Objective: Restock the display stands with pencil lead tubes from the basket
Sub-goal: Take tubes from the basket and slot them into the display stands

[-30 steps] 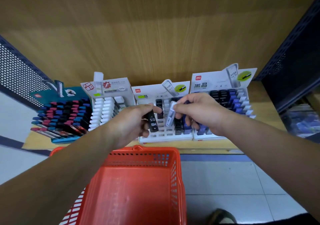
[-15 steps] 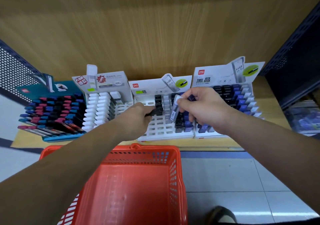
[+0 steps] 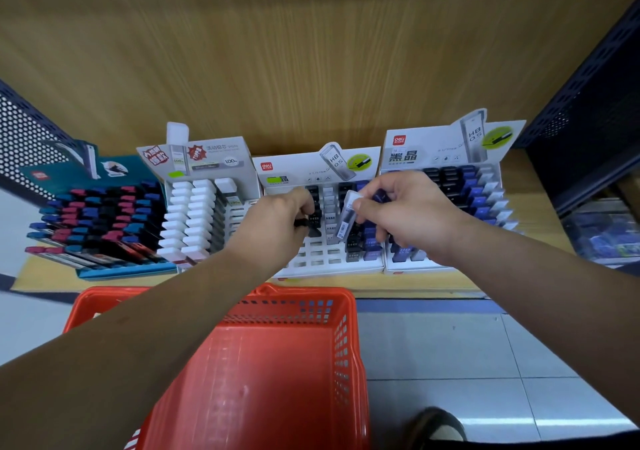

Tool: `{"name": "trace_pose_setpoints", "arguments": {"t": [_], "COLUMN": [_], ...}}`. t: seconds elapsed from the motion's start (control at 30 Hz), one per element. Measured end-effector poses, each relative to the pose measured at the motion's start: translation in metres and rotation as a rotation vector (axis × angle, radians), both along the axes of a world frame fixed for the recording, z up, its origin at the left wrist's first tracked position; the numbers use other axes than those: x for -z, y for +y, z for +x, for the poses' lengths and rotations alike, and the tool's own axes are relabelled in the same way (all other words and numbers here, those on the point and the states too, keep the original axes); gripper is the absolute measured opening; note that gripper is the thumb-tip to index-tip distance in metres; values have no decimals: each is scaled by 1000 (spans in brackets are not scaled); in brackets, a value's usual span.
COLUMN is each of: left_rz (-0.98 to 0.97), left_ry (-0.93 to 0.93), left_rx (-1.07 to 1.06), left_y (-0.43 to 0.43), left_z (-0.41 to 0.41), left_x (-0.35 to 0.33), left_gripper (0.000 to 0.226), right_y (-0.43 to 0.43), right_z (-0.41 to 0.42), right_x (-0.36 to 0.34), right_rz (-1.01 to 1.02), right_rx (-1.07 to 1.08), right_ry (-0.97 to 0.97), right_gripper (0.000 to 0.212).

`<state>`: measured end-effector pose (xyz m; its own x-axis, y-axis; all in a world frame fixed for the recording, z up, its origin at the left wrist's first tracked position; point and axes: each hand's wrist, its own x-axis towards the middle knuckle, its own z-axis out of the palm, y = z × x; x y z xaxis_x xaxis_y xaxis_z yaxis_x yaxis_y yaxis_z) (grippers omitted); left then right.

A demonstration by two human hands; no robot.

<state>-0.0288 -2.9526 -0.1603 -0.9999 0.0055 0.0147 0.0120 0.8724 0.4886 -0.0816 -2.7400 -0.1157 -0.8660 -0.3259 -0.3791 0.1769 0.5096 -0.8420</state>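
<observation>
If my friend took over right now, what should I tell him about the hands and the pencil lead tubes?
Left hand: grip round a black lead tube, over the middle display stand.
Right hand: pinches a clear lead tube above the same stand.
Done: some slots filled at the back and right.
Left: slot both tubes; front-left slots are empty.
Red basket sits below the arms.

The basket (image 3: 341, 345) is glowing orange-red, its walls pierced in a slotted grid. The wooden panel (image 3: 311, 51) behind is showing tan with darker grain streaks. The left stand (image 3: 131, 271) is showing teal, filled with pink, blue and black; the next stand (image 3: 214, 159) is carrying rows of white caps. The middle stand (image 3: 311, 269) is showing a white lattice with black, grey and violet-blue rows. Over it a black tube (image 3: 302, 223) and a clear tube (image 3: 346, 217) with a white barcode label are being held. The mesh panel (image 3: 20, 131) is showing navy, dotted with holes.
</observation>
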Motion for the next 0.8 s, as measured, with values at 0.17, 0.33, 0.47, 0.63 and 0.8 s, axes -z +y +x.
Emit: {"name": "trace_pose_setpoints", "arguments": {"t": [0.17, 0.33, 0.47, 0.63, 0.8], "left_rz": [61, 7, 433, 548, 512], "left_ry": [32, 113, -50, -99, -190], "left_rx": [46, 55, -66, -64, -85], "left_y": [6, 8, 28, 25, 12], "left_z": [-3, -1, 0, 7, 15], "left_x": [3, 3, -32, -34, -21], "left_gripper": [16, 29, 38, 23, 14], "right_y": [2, 4, 3, -5, 3], "right_z": [0, 1, 3, 8, 7], "right_x": [-2, -3, -6, -14, -15], "right_rz": [-8, -9, -40, -184, -316], "right_rx": [11, -9, -14, -23, 89], "right_ry": [-5, -7, -41, -183, -349], "right_gripper": [7, 6, 9, 18, 22]}}
